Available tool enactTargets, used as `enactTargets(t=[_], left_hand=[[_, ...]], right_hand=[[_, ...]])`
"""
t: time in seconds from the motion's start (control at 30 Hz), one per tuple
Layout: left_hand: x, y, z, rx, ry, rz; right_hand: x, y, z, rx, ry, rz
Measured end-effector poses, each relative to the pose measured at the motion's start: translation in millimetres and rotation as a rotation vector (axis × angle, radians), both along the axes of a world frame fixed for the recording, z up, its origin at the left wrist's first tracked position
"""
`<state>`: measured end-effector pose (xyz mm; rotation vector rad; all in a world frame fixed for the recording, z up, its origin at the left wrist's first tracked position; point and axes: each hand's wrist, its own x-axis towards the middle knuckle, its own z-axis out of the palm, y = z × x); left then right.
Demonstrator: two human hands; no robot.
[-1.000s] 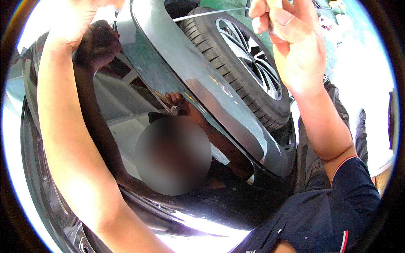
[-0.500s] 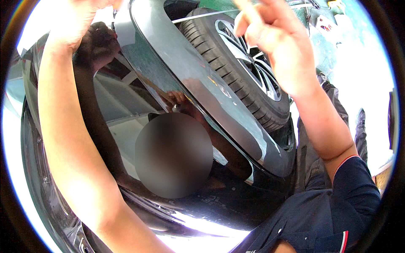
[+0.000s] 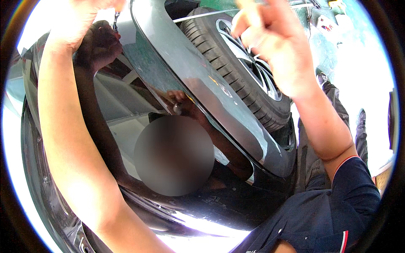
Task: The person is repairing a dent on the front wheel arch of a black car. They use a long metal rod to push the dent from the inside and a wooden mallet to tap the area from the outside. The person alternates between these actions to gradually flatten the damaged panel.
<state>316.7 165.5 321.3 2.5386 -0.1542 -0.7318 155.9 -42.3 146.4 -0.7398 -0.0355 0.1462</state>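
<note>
Beside glossy bodywork (image 3: 190, 67), the right hand (image 3: 280, 48) — blurred, half-curled — has shifted leftward; left hand (image 3: 80, 21) cropped, both grips unclear.

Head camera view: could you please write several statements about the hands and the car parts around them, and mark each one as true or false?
1. The right hand overlaps part of the wheel in the picture. True.
2. The left hand is wholly in view. False: the upper edge of the picture cuts it off.
3. A slim dark piece shows just below the fingers of the left hand. True.
4. The tyre is white. False: it is black.
5. The dark glossy panel shows reflections. True.
6. The person's right sleeve is plain red. False: it is mostly dark blue.
</note>
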Motion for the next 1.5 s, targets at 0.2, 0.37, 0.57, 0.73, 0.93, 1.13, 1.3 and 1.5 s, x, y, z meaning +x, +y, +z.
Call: enactTargets(t=[0.2,0.37,0.57,0.73,0.93,1.13,1.3,1.5], left_hand=[[0.8,2.8,-1.8,-0.022,-0.037,-0.028],[0.3,3.3,-2.3,0.020,-0.062,-0.005],[1.6,2.6,-1.3,-0.002,-0.078,-0.015],[-1.8,1.5,0.3,-0.073,-0.031,-0.028],[-0.2,4.5,-3.0,-0.009,0.001,0.004],[2.0,7.8,-3.0,-0.042,-0.050,-0.022],[1.1,5.6,-2.7,0.025,-0.045,-0.010],[6.2,2.4,0.2,0.038,0.007,-0.008]], right_hand=[[5.1,-2.7,8.3,0.067,0.086,-0.170],[-1.3,-0.4,1.1,-0.085,-0.007,0.107],[1.9,8.0,5.1,0.058,0.070,-0.222],[-3.4,0.6,-2.8,0.037,-0.023,0.044],[3.5,-4.0,-0.3,-0.100,-0.039,0.115],[1.0,0.4,8.3,0.060,0.136,-0.128],[-1.0,-2.1,5.1,-0.002,0.043,0.090],[-3.3,6.5,-6.3,0.022,-0.025,-0.101]])
